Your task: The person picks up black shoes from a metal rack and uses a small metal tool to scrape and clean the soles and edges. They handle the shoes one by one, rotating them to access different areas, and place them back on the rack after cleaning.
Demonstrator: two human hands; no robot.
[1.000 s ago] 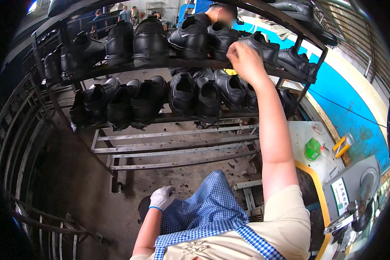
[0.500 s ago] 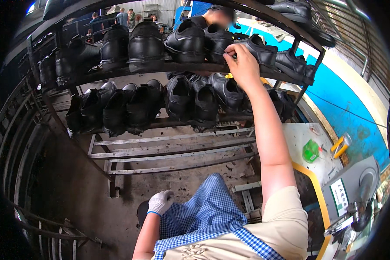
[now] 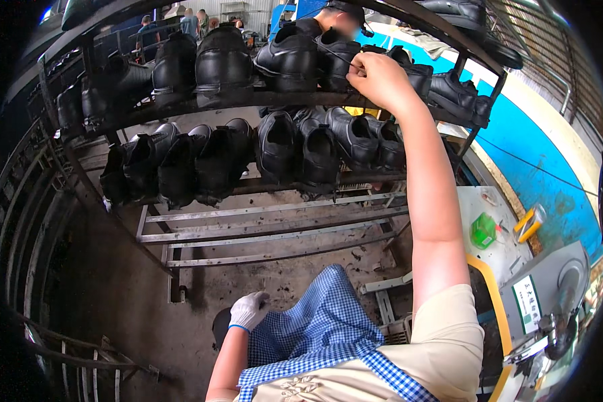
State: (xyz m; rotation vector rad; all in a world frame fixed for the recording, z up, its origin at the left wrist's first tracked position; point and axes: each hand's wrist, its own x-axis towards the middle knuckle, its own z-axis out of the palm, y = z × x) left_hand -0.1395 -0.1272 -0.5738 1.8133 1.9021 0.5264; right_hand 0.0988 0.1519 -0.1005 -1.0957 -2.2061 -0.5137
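Black shoes line two tiers of a metal rack in front of me. My right hand (image 3: pixel 382 80), bare and stretched far forward, is at the upper tier with thumb and forefinger pinched together. A thin dark strand runs from those fingertips across a black shoe (image 3: pixel 335 63); its exact kind is not clear. Part of another shoe (image 3: pixel 415 74) is hidden behind the hand. My left hand (image 3: pixel 249 311), in a white knitted glove, stays low beside my blue checked apron (image 3: pixel 315 315). Its fingers are curled in, and whatever they hold is hidden.
The rack's lower tier carries several shoes (image 3: pixel 275 147) above bare metal bars (image 3: pixel 268 231). To my right are a white work table (image 3: pixel 469 208) with a green container (image 3: pixel 482 230), and a grey machine (image 3: pixel 543 288). A person (image 3: pixel 315 27) is behind the rack.
My right hand has shifted slightly right and nearer the shoe's opening, still pinched. The left hand stays by the apron. The person behind the rack has moved slightly.
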